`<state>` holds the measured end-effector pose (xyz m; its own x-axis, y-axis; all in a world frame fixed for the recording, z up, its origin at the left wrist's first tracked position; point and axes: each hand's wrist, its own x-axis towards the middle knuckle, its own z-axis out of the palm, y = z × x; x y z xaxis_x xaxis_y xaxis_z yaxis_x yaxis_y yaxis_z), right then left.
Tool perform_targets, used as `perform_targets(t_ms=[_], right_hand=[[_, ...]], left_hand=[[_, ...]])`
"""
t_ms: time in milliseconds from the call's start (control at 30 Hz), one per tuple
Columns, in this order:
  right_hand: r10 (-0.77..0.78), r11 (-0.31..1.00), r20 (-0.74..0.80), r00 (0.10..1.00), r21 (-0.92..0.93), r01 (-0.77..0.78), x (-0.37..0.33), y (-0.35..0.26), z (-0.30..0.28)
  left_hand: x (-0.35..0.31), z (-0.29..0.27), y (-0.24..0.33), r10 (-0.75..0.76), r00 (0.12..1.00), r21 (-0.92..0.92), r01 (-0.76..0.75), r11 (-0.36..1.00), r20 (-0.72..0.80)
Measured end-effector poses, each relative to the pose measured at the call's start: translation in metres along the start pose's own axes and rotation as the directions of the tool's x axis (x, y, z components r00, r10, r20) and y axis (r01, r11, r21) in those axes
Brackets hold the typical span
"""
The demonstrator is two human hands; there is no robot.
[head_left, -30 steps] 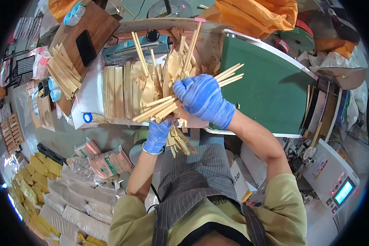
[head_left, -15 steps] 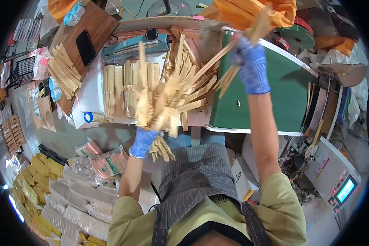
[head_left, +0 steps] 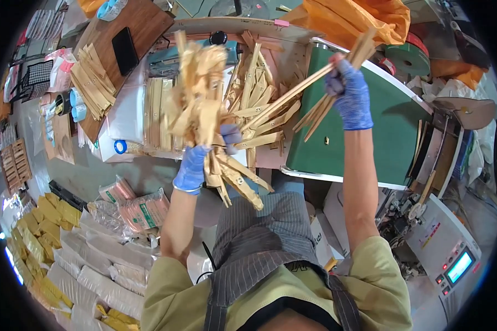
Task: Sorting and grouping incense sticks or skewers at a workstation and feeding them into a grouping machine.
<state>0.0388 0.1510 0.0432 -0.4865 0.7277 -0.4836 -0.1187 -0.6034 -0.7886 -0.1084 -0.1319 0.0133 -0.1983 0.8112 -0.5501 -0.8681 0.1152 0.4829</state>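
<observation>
Blue-gloved left hand (head_left: 192, 168): fist clenched around a splayed bundle of paper-wrapped chopsticks (head_left: 204, 110), sticking out above and below
Right hand (head_left: 348, 94): raised over the green conveyor belt (head_left: 381, 138), pinching a few chopstick packets (head_left: 315, 94)

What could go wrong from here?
The left hand grips a loose, splayed bundle of paper-wrapped sticks; some hang low at its underside and may slip onto the lap. The right hand holds a few sticks by one end above the green table; they could slide out or snag the pile.
</observation>
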Motion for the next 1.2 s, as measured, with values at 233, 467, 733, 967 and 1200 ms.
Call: perform_targets(t_ms=[233,467,733,967,1200], right_hand=[[-0.252,0.606,0.083,0.964,-0.764,0.224,-0.02,0.025,0.023],[0.086,-0.322,0.876,0.475,-0.427,0.845,-0.068,0.039,0.047],[0.34,0.701,0.512,0.788,-0.697,0.15,-0.087,0.055,0.004],[0.61,0.638,0.315,0.727,-0.739,-0.215,-0.119,0.069,-0.006],[0.728,0.201,0.226,0.647,-0.973,0.113,-0.108,0.09,-0.034]], left_hand=[[0.025,0.007,-0.01,0.037,0.994,0.24,-0.061,0.969,0.105],[0.029,0.012,-0.006,-0.112,0.994,0.204,0.106,0.973,0.017],[0.049,-0.002,0.007,0.137,0.932,-0.566,0.083,0.82,0.335],[0.055,-0.018,0.01,0.139,0.983,-0.227,-0.108,0.968,0.122],[-0.002,-0.019,-0.019,0.068,0.962,0.902,-0.27,0.336,0.263]])
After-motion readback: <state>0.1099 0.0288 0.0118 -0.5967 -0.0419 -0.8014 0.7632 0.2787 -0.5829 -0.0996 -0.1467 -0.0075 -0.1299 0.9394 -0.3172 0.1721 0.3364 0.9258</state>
